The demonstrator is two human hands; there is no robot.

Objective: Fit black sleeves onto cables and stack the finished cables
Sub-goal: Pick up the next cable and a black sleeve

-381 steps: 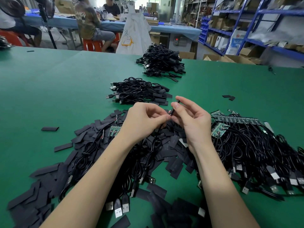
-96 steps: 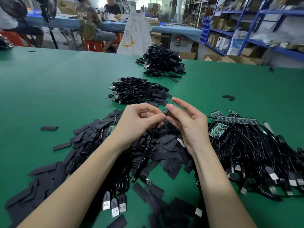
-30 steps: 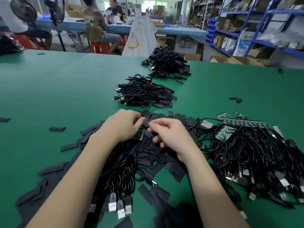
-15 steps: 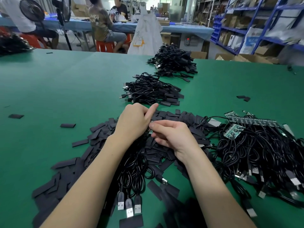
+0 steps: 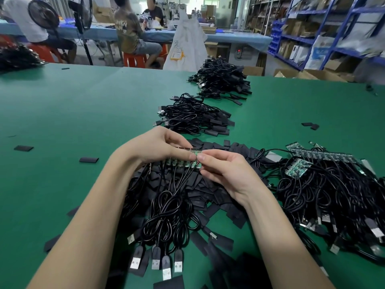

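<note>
Beyond the hands lie 2 stacks of finished cables (image 5: pixel 198 117), so part of the job looks done. Much remains, I judge: the unsleeved cables (image 5: pixel 333 188) heaped beside the right hand (image 5: pixel 225 174) are too many to count, as are the loose black sleeves (image 5: pixel 210 197) under both hands. Left hand (image 5: pixel 154 149) and right hand pinch 1 green board strip (image 5: pixel 183 163), its cables hanging toward the wrists.
</note>
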